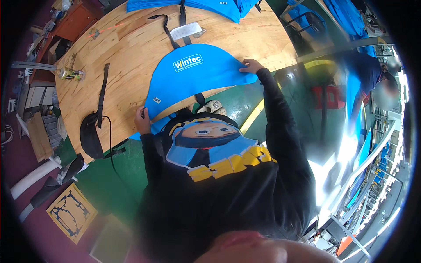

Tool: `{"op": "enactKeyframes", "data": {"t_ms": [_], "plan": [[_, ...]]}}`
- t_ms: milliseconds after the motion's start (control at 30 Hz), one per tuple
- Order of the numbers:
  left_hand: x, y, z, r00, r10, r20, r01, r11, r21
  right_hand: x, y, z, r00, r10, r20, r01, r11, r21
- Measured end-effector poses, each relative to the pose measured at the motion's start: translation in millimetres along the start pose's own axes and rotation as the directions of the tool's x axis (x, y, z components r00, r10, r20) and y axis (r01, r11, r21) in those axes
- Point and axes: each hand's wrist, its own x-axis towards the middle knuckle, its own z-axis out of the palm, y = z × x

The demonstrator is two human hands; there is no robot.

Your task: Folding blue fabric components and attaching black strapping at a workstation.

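Observation:
A blue curved fabric cover (pixel 175 81) lies spread at the near edge of the wooden table, with a white printed emblem and a small pale label. Its left end is pinched in my left hand (pixel 142 120), fingers closed over the edge. At the opposite tip, my right hand (pixel 251 66) has its thumb and fingers closed on the cloth. Black straps (pixel 169 33) stretch out from beyond the cover's far edge, and a white paper slip (pixel 185 30) rests across them. More blue cloth (pixel 160 126) shows below the cover, beside my left hand.
Blue fabric pieces (pixel 201 6) are piled at the table's far side. A can (pixel 70 73) stands at the left of the table (pixel 123 52), and a black pouch with straps (pixel 92 136) hangs over its left edge. Another person (pixel 372 74) is at the far right.

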Motion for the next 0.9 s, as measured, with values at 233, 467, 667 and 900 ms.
{"op": "enactKeyframes", "data": {"t_ms": [233,467,667,900], "plan": [[13,32,-18,0.955,0.28,-0.1,-0.152,0.747,0.647,-48,-25,-30,0.94,0.272,-0.207,-0.333,0.865,-0.376],[164,142,72,0.833,0.553,-0.027,-0.542,0.824,0.166,40,-125,-2,0.86,0.061,-0.506,-0.22,0.94,-0.262],[308,245,179,0.746,0.65,0.144,-0.646,0.759,-0.077,152,-209,42,0.865,-0.03,-0.502,-0.111,0.962,-0.249],[462,278,273,0.57,0.821,0.037,-0.82,0.566,0.086,169,-220,64,0.905,-0.061,-0.422,-0.083,0.946,-0.314]]}}
